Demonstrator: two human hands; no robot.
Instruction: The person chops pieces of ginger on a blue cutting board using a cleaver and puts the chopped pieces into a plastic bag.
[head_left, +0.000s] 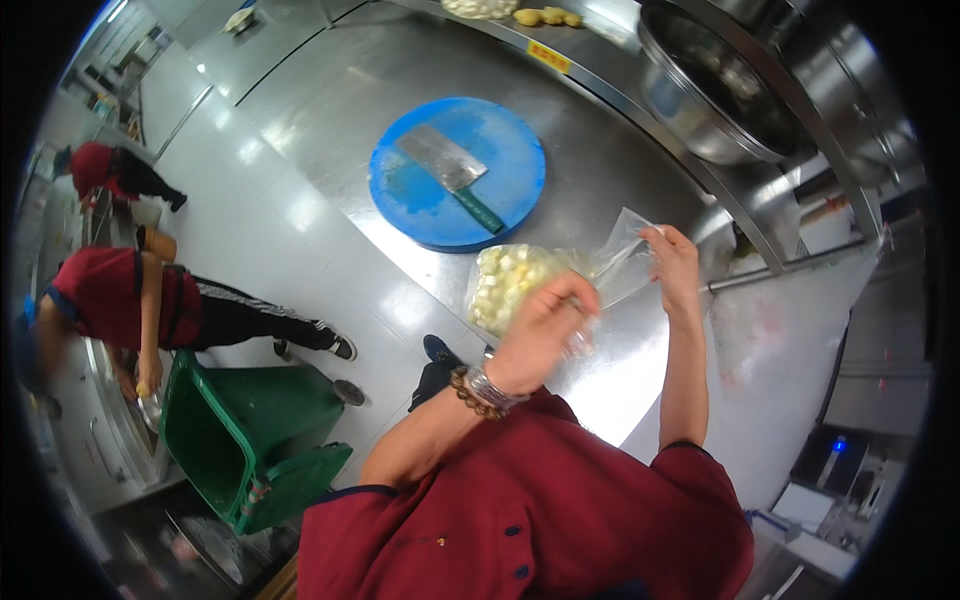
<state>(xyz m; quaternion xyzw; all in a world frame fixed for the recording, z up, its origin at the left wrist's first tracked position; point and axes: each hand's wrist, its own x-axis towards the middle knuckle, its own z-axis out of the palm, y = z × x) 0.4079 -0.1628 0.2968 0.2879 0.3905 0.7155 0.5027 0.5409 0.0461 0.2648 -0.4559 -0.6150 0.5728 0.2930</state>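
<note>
A clear plastic bag (504, 285) filled with pale, chunky cut pieces lies near the edge of the steel table (600, 390). My left hand (544, 330), blurred and with bracelets at the wrist, is curled on gathered plastic at the bag's near side. Farther right, my right hand (671, 262) pinches the raised, empty end of the bag. Beyond the bag is a round blue cutting board (510, 142). A cleaver (442, 159) with a green handle rests flat on it, the handle pointing towards the bag.
A steel shelf (615, 94) runs above the table's far right side, carrying a large metal bowl (697, 105) and peeled potatoes (547, 16). At left stand a green wheeled bin (281, 409) and a co-worker in red (97, 292); another person (94, 169) is farther off.
</note>
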